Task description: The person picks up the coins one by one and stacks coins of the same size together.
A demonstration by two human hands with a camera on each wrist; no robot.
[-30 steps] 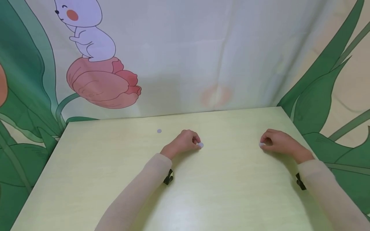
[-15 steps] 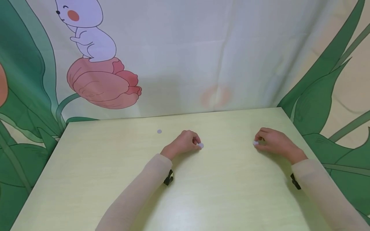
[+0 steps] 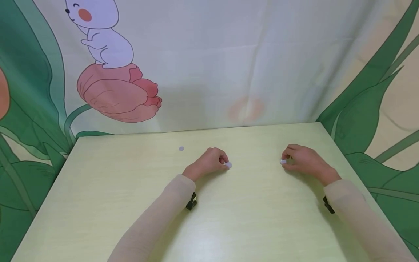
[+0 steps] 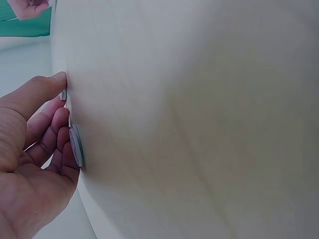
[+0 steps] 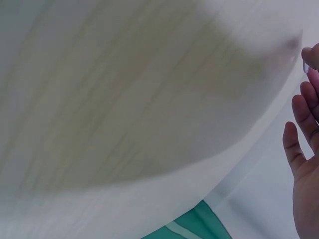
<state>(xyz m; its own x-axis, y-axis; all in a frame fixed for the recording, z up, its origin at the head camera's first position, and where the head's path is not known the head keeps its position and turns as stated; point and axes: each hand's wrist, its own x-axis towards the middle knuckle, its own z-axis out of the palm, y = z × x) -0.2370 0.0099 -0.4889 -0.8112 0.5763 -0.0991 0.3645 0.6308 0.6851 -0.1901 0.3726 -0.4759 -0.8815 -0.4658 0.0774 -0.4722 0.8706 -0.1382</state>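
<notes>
At the middle of the table, my left hand (image 3: 209, 161) pinches a small pale, coin-like disc (image 3: 228, 165) between thumb and fingers. A second such disc (image 3: 283, 162) is pinched by my right hand (image 3: 302, 159), farther right, low over the tabletop. Behind the left wrist a third pale disc (image 3: 181, 148) lies flat near the table's back edge. In the left wrist view a disc (image 4: 76, 144) shows nearly edge-on beside the lower fingers; whether they touch it I cannot tell. Only a sliver of the held disc (image 5: 306, 66) appears in the right wrist view.
The pale wood-look table (image 3: 131, 203) ends at a printed cloth (image 3: 203, 65) hanging behind it. Green leaf prints (image 3: 356, 112) flank both sides. A black strap (image 3: 191, 201) sits under the left sleeve, another black strap (image 3: 328, 205) under the right.
My right hand has slid leftward across the table with its disc, closer to the left hand. The left hand and the loose disc have stayed put.
</notes>
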